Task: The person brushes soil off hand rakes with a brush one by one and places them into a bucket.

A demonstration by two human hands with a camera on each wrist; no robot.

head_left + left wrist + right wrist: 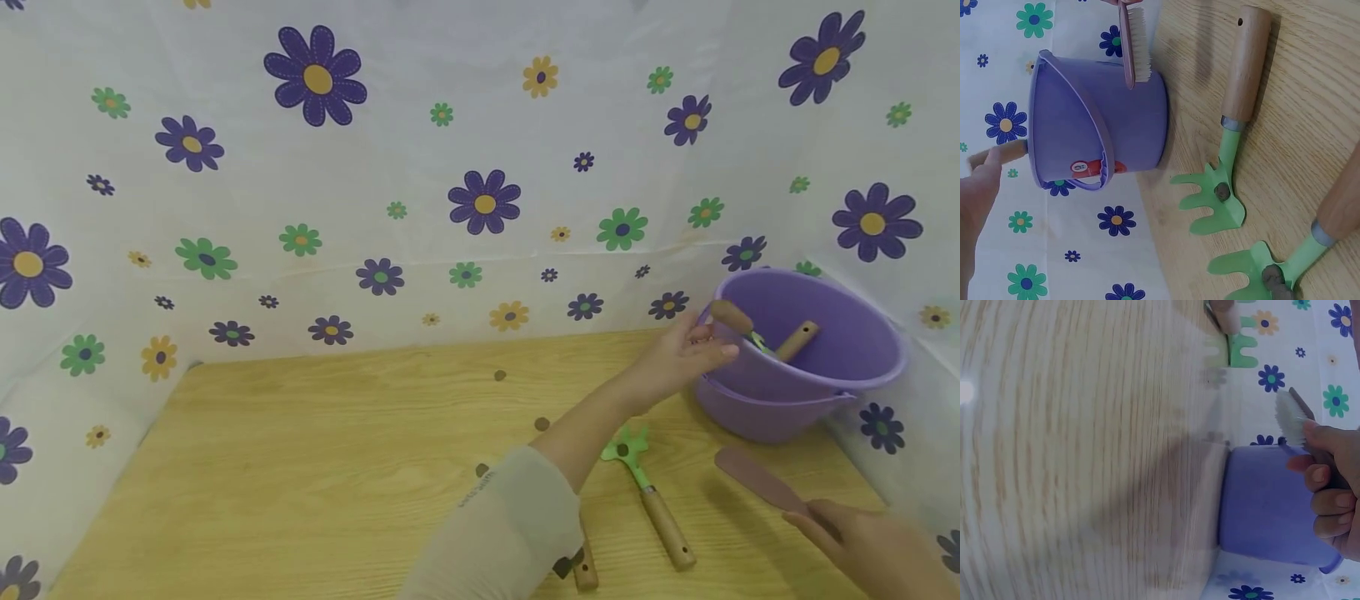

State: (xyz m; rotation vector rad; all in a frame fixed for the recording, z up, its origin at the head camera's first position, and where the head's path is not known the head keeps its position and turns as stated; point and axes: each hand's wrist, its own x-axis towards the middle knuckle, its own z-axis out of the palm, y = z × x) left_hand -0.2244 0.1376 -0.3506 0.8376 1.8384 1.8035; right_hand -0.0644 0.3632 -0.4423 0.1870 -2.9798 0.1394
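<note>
My left hand [686, 354] is at the near-left rim of a purple bucket [765, 417], thumb stretched out and fingers loosely bent. Right above it, a green garden tool with a wooden handle [731, 317] leans out over the rim; the thumb overlaps this handle in the left wrist view. A second wooden handle [797, 340] stands inside the bucket. My right hand [1338, 481] grips a pink brush [761, 481] by its handle, in front of the bucket, its white bristles [1141, 47] facing the table side.
A green hand fork [663, 521] lies on the wooden table [300, 467] with a brown lump on its head. Another green fork [1254, 269] lies beside it, mostly hidden by my left arm in the head view. Several brown lumps [542, 424] dot the table. Flowered cloth [405, 167] surrounds it.
</note>
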